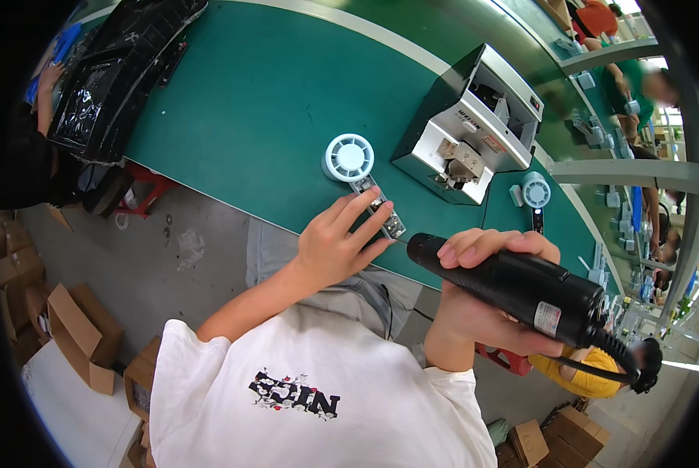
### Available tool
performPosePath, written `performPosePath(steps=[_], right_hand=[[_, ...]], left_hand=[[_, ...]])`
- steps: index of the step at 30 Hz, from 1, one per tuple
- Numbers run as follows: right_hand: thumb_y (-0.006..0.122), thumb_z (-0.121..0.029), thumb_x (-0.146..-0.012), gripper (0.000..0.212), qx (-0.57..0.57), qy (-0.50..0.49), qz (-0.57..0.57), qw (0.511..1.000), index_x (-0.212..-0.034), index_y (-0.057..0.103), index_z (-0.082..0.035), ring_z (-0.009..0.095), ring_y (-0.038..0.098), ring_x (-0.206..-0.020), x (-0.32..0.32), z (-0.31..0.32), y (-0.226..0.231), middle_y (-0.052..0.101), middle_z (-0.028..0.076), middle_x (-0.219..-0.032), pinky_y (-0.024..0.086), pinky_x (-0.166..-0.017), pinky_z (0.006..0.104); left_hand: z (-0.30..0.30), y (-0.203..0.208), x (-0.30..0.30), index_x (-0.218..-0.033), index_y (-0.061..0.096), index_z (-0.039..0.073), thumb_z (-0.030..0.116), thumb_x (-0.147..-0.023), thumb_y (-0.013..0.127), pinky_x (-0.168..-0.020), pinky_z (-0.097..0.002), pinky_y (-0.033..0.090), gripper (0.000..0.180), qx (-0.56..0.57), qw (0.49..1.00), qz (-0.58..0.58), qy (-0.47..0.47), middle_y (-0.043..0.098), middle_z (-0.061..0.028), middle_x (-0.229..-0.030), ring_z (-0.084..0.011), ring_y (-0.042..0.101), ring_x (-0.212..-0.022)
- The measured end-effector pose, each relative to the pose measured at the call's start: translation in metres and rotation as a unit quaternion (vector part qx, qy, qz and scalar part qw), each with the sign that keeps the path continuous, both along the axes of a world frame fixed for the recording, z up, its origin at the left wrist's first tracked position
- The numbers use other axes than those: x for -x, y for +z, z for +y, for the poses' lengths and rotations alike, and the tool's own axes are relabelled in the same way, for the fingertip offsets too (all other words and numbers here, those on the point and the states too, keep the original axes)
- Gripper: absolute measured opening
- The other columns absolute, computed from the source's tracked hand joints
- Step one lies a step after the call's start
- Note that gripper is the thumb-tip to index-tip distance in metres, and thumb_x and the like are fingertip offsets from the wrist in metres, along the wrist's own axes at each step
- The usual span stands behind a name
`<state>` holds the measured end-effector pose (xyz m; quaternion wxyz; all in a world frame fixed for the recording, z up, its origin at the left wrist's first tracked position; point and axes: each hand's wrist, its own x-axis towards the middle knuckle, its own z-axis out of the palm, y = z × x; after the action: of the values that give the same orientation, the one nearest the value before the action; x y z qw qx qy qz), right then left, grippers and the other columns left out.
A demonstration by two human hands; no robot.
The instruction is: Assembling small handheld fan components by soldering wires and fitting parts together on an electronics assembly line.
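A pale blue handheld fan (349, 158) with a round grille lies on the green bench, its handle angled toward me. The handle is uncovered, with electronic parts visible inside. My left hand (328, 246) grips that handle, fingers laid across it and thumb near its lower end. A black electric screwdriver (509, 287) is in my right hand (486, 308), fingers wrapped round its body. It is tilted, and its thin bit points at the handle's near end; whether the bit touches a screw I cannot tell.
A silver and black screw feeder (474, 125) stands beyond the fan, to the right. Another pale fan (535, 189) lies farther right. A black plastic-wrapped bundle (108, 86) occupies the far left, near another person's arm. Cardboard boxes (80, 331) sit on the floor.
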<state>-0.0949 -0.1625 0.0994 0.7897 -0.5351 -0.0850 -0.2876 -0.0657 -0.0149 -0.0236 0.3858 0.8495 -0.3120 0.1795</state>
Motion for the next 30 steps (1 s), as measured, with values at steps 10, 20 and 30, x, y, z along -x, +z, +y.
performPosePath(steps=[10, 20, 30], right_hand=[[0.054, -0.093, -0.064, 0.104, 0.075, 0.029, -0.070, 0.994, -0.107, 0.047, 0.002, 0.027, 0.055, -0.054, -0.005, 0.009, -0.013, 0.058, 0.017, -0.072, 0.050, -0.050, 0.0382], [0.037, -0.090, -0.078, 0.101, 0.015, 0.071, -0.017, 0.997, -0.118, 0.045, 0.003, 0.028, 0.055, -0.054, -0.019, -0.024, 0.022, 0.057, 0.018, -0.073, 0.049, -0.052, 0.0395], [0.026, -0.098, -0.070, 0.103, 0.087, -0.123, 0.091, 0.984, -0.094, 0.055, -0.002, 0.021, 0.052, -0.048, -0.101, -0.047, 0.044, 0.055, 0.011, -0.063, 0.046, -0.045, 0.0312]], left_hand=[[0.001, -0.003, 0.000, -0.121, 0.064, 0.008, 0.029, -0.081, 0.076, -0.072, -0.0344, 0.056, 0.046, 0.000, 1.000, -0.005, 0.001, 0.059, -0.0138, -0.125, -0.0291, 0.065, -0.091], [-0.003, -0.002, -0.002, -0.118, 0.068, 0.011, 0.023, -0.071, 0.082, -0.066, -0.0321, 0.055, 0.050, 0.009, 1.000, -0.020, 0.019, 0.060, -0.0101, -0.125, -0.0250, 0.065, -0.084], [-0.003, 0.000, 0.000, -0.116, 0.067, 0.009, 0.022, -0.073, 0.079, -0.067, -0.0301, 0.055, 0.046, 0.012, 1.000, -0.020, 0.014, 0.060, -0.0133, -0.125, -0.0240, 0.065, -0.083]])
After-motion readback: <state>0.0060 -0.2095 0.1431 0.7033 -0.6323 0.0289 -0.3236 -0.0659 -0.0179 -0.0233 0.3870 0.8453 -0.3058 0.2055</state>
